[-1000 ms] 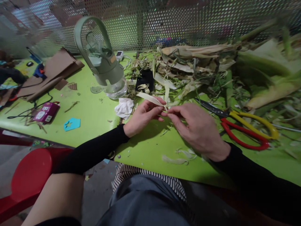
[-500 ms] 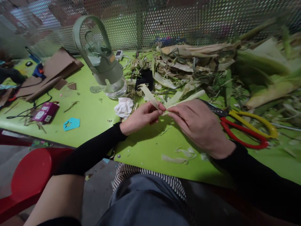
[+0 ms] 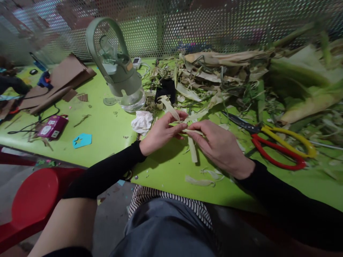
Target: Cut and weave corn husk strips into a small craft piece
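Observation:
Pale strips of corn husk cross between my two hands above the green table. My left hand is closed in a pinch on the strips, one of which sticks up past its fingers. Opposite it, my right hand pinches a strip between thumb and forefinger, its fingertips almost touching the left ones. One husk end hangs down between the hands towards the tabletop. Fingers hide the spot where the strips meet. Just right of my right hand lie scissors with one red and one yellow handle.
A heap of husks covers the back right. Left of my hands are a crumpled tissue, a green-lidded bottle, a blue paper piece and a purple box. Brown cardboard and a glue gun lie farther left.
My right hand has shifted slightly left and down. A husk strip that pointed up and right now hangs down between the hands. My left hand keeps its pinch.

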### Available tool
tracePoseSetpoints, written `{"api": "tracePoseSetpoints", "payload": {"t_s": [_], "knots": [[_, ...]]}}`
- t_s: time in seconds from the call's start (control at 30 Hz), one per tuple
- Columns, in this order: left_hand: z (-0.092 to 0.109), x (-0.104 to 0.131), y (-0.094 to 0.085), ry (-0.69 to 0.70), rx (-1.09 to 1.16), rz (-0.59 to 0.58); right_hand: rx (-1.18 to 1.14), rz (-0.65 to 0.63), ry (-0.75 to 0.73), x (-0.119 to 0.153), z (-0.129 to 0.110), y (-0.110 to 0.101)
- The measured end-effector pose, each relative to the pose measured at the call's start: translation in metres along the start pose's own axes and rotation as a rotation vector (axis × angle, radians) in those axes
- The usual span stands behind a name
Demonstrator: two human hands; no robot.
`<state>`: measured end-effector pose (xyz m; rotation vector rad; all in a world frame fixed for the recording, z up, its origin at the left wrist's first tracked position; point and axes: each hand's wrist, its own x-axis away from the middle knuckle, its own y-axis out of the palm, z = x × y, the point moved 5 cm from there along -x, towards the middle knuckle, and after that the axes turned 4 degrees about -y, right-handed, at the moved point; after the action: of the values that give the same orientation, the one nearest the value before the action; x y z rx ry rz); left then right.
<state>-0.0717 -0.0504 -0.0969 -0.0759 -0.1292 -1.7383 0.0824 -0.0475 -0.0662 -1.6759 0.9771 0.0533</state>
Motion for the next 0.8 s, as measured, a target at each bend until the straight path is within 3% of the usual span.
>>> {"api": "tracePoseSetpoints", "payload": {"t_s": [0.2, 0.3, 0.43, 0.63, 0.8], "knots": [[0.022, 0.009, -0.005, 0.332, -0.516, 0.125, 0.036, 0.069, -0.052, 0.001, -0.002, -0.002], [0.025, 0.008, -0.006, 0.355, -0.565, 0.081, 0.056, 0.054, -0.043, 0.001, -0.001, -0.001], [0.016, 0.002, -0.007, 0.204, -0.421, -0.005, 0.078, 0.061, -0.035, 0.002, -0.002, -0.003], [0.003, -0.002, -0.002, -0.159, 0.136, -0.078, 0.116, 0.094, -0.103, 0.002, -0.007, -0.006], [-0.002, 0.001, 0.001, -0.318, 0.296, -0.129, 0.153, 0.100, -0.157, 0.003, -0.005, -0.007]]}}
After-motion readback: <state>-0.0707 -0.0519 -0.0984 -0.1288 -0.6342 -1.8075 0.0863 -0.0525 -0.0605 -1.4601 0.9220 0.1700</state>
